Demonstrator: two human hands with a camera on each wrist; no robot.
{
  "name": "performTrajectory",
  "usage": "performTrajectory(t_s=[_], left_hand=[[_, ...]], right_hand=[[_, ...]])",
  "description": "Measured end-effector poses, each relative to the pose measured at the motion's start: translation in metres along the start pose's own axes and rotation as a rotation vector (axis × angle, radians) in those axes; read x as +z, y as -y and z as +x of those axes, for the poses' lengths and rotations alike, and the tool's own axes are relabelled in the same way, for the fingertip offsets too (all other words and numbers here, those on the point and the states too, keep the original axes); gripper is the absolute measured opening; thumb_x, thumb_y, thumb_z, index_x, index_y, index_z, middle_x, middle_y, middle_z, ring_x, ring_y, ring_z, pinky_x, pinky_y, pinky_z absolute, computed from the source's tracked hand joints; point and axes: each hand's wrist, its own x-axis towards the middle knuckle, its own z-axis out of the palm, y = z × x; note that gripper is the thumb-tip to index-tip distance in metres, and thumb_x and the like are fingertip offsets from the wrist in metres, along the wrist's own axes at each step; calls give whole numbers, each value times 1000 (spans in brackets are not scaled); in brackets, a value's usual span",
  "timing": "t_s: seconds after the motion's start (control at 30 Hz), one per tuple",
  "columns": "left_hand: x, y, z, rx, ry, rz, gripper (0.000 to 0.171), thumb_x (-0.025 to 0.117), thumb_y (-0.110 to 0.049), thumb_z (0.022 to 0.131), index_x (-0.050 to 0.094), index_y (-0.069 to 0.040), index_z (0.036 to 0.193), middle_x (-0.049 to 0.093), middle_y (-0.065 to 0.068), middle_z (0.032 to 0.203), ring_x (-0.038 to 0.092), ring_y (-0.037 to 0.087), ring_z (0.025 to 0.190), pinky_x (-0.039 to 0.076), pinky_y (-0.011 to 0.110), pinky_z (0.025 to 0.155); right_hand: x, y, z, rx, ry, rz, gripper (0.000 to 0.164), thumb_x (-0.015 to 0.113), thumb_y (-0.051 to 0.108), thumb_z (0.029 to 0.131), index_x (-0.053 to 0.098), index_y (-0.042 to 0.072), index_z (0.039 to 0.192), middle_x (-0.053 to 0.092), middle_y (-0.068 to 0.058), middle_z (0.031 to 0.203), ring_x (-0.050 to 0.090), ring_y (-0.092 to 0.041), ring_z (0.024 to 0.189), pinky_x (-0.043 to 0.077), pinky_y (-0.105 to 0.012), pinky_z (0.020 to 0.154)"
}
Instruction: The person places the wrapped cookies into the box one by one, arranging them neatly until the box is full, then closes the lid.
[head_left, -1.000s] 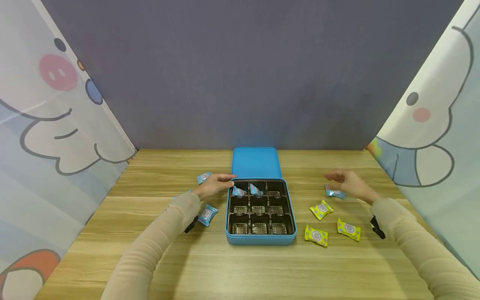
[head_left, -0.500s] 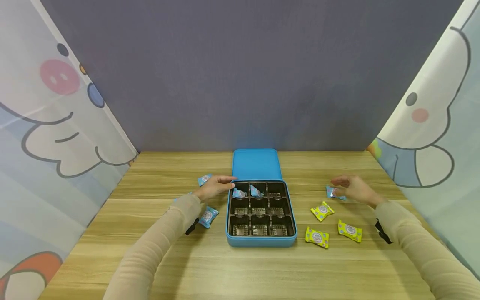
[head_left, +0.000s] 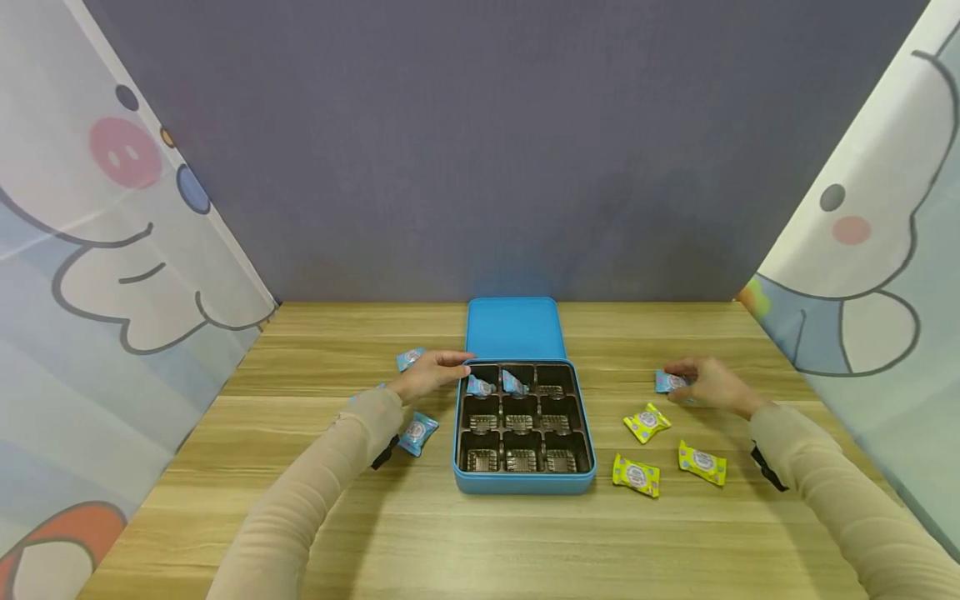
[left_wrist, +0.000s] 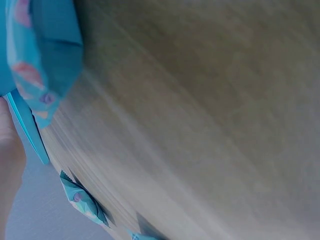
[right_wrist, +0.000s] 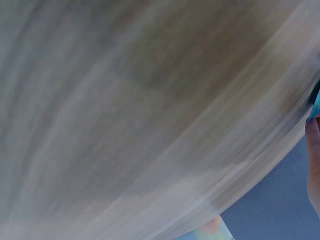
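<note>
A blue tin box [head_left: 525,483] sits mid-table, its lid [head_left: 516,327] folded back and a dark tray of square compartments inside. Blue-wrapped candies lie in the back-left compartment [head_left: 480,385] and the back-middle compartment [head_left: 514,382]. My left hand [head_left: 429,375] touches the box's back-left corner with fairly straight fingers. At the right, my right hand [head_left: 708,385] pinches a blue-wrapped candy [head_left: 667,382] on the table between thumb and fingers. That candy just shows at the edge of the right wrist view, beside a finger [right_wrist: 313,160].
Three yellow candies, one nearest the box [head_left: 636,476], lie right of it. Left of the box are blue candies, at the front [head_left: 417,433] and back [head_left: 409,358], another partly under the left wrist. A grey panel [head_left: 510,150] stands behind the table.
My right hand has come down onto the blue candy and its fingers have closed on it. The left hand stays at the box corner. The view shifts slightly.
</note>
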Motion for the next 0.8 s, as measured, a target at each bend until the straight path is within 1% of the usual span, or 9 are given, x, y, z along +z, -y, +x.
performTrajectory(t_s=[0.1,0.3,0.57,0.8], left_hand=[[0,-1,0,-10,-3,0,44,58,-28,90,50,-17,131,41,6,141,42,28,127,41,42,103],[0,-2,0,5,-5,3,44,57,-29,90,50,-17,132,39,6,142,41,28,128,40,41,103],[0,-2,-1,9,0,10,44,57,-28,90,50,-18,132,40,7,141,42,28,127,41,41,102],[0,-1,-1,15,-5,35,48,57,-30,90,47,-14,134,35,9,144,38,31,129,41,43,102]], right_hand=[[0,1,-1,-10,-12,-37,61,74,25,75,52,-7,122,54,-27,121,51,-43,111,45,-53,91],[-1,5,-2,7,-22,-75,60,73,24,76,52,-5,123,54,-28,120,50,-44,111,44,-54,90],[0,9,-5,13,-22,-78,57,73,23,77,53,-4,123,54,-28,120,50,-44,111,44,-55,90],[1,10,-5,0,-22,-80,55,72,21,77,54,-4,122,56,-26,119,51,-43,110,45,-54,90]])
